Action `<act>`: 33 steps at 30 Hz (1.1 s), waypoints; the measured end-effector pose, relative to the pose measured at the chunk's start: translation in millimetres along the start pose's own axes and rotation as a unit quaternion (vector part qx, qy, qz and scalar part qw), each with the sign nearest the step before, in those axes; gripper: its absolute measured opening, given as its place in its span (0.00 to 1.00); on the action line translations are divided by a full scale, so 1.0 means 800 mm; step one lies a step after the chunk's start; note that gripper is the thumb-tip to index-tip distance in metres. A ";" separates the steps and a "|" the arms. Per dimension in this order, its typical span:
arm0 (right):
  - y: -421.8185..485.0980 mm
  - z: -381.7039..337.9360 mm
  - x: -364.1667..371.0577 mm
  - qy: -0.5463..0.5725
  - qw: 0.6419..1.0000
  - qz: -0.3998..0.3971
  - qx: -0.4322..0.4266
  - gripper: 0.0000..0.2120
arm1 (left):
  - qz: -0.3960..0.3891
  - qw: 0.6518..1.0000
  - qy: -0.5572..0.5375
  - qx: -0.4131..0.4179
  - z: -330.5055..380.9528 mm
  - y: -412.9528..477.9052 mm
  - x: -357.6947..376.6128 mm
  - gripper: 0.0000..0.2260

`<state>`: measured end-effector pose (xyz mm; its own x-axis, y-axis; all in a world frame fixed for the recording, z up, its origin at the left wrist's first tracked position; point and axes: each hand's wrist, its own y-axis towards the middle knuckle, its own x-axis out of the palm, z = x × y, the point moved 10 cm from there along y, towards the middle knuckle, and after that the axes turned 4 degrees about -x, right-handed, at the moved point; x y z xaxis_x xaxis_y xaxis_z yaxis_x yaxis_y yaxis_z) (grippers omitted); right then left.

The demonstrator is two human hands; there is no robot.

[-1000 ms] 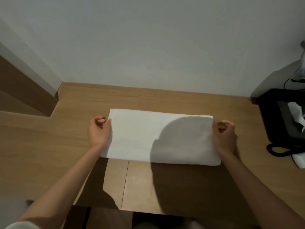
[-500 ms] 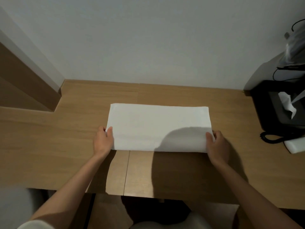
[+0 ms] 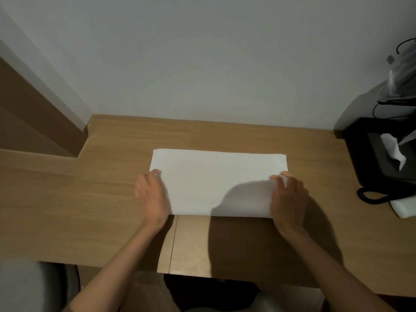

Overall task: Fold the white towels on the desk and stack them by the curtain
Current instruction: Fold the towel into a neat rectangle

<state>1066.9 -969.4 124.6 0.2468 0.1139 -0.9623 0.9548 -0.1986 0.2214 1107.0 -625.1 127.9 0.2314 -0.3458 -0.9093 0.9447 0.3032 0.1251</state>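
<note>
One white towel lies flat on the wooden desk, folded into a wide rectangle with its long edges parallel to the wall. My left hand grips the towel's left end, with fingertips curled at the edge near the middle of that side. At the right end my right hand holds the towel the same way, thumb and fingers on top of the cloth. Both hands cover the near corners. No curtain is in view.
A black tissue box with a white tissue sticking up stands at the right, beside a coiled black cord, a white object and a plastic bag. The wall runs close behind the towel. A blurred pale shape sits bottom left.
The towel went from a deeper rectangle to a narrower one. My hands dropped to its near corners half a second ago, then slid a little up the side edges.
</note>
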 end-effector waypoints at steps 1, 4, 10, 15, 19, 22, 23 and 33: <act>0.005 -0.020 -0.001 0.026 0.999 0.009 -0.027 0.15 | -0.013 0.998 -0.030 0.045 0.027 -0.004 0.006 0.13; 0.019 -0.075 0.023 0.113 0.991 -0.049 -0.043 0.16 | -0.100 0.981 -0.064 0.156 0.109 -0.023 0.050 0.22; 0.031 -0.129 0.097 0.081 0.981 -0.172 -0.047 0.26 | -0.197 0.954 0.047 0.222 0.165 -0.029 0.146 0.25; 0.024 -0.122 0.116 0.033 0.984 -0.165 -0.063 0.26 | -0.138 0.962 0.016 0.234 0.150 -0.023 0.144 0.24; 0.025 -0.112 0.115 0.044 0.980 -0.162 -0.108 0.27 | -0.165 0.956 0.044 0.240 0.136 -0.019 0.147 0.24; 0.026 -0.086 0.113 0.045 0.976 -0.172 -0.126 0.27 | -0.158 0.953 0.105 0.236 0.101 -0.007 0.140 0.25; 0.026 -0.073 0.112 0.040 0.977 -0.174 -0.119 0.26 | -0.154 0.958 0.104 0.220 0.087 -0.001 0.133 0.25; 0.026 0.019 0.090 0.030 0.984 -0.178 -0.008 0.27 | -0.165 0.972 0.099 0.133 -0.003 0.034 0.093 0.26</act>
<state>1101.8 -980.3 57.3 -0.0941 0.2313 -0.9683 0.9849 -0.1205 -0.1244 1149.4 -640.7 63.0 -0.1187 -0.1988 -0.9728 0.9927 -0.0452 -0.1119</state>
